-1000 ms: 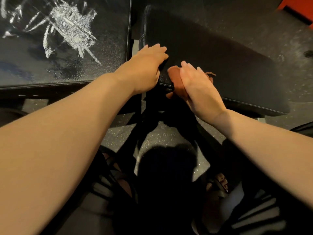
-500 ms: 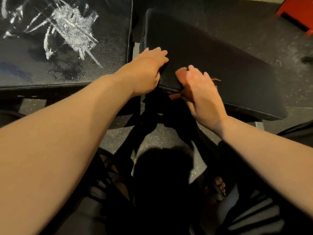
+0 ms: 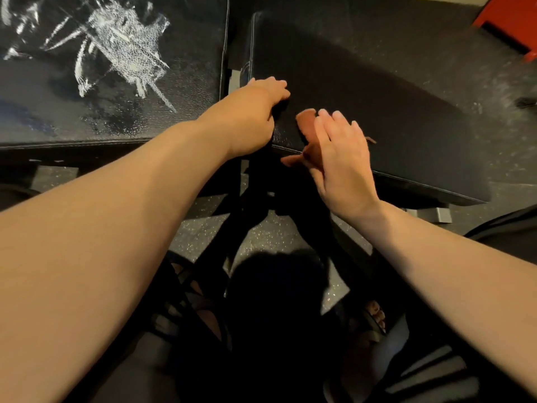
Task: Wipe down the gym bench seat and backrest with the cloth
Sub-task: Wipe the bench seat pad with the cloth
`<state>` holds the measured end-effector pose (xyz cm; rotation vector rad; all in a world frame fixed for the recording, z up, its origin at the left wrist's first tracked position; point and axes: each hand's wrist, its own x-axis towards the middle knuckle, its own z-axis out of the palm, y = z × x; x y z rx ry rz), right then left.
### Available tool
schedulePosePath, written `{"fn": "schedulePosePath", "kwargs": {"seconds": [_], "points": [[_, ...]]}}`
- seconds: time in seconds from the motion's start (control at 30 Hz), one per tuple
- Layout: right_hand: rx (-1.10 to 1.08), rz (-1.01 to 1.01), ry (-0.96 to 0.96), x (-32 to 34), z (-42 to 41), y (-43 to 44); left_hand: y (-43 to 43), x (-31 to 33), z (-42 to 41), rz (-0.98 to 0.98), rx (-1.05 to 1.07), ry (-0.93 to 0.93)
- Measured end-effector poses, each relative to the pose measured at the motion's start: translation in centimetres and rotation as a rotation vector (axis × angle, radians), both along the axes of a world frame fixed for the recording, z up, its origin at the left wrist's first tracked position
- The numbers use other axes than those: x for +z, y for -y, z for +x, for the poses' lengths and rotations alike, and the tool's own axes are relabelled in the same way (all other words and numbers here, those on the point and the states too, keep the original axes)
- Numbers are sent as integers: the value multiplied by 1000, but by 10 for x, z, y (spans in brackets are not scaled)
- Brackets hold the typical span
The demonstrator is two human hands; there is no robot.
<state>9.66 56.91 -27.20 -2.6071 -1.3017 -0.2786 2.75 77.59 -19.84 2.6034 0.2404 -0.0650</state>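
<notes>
The black seat pad (image 3: 377, 91) lies at the right, and the cracked black backrest pad (image 3: 110, 68) with white worn patches at the left. My right hand (image 3: 341, 158) presses a brown cloth (image 3: 306, 123) flat on the seat pad's near edge with its fingers straight and spread. Part of the cloth hangs over that edge; most of it is hidden under the hand. My left hand (image 3: 250, 117) rests on the seat pad's near left corner, fingers lying on top. Its thumb is hidden.
A narrow gap with metal frame (image 3: 234, 78) separates the two pads. Dark speckled rubber floor (image 3: 203, 237) lies below, with the bench's black frame legs (image 3: 247, 216) and my sandalled feet (image 3: 376, 318). A red object (image 3: 511, 18) sits at the far right corner.
My right hand has slid the cloth slightly farther onto the seat pad and its fingers have spread. My left hand has stayed on the corner.
</notes>
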Motion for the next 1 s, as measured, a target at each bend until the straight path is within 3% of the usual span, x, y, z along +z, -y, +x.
{"fn": "schedulePosePath", "kwargs": {"seconds": [0.27,0.5,0.6,0.73,0.87,1.0], "points": [[-208,216,-173,-10,-31,-24,4,-3,-1,87,-47,20],[-21,65,-34,-5,-17,-23,6,-3,-1,96,-47,32],[-98,129,-104,-12,-7,11,8,1,-2,104,-40,4],[-182,216,-147,-14,-17,-6,11,2,-3,150,-53,10],[-35,175,-47,-5,-28,-47,6,-3,-6,136,-88,35],[36,58,-13,-1,-16,-26,7,-2,-4,130,-75,16]]}}
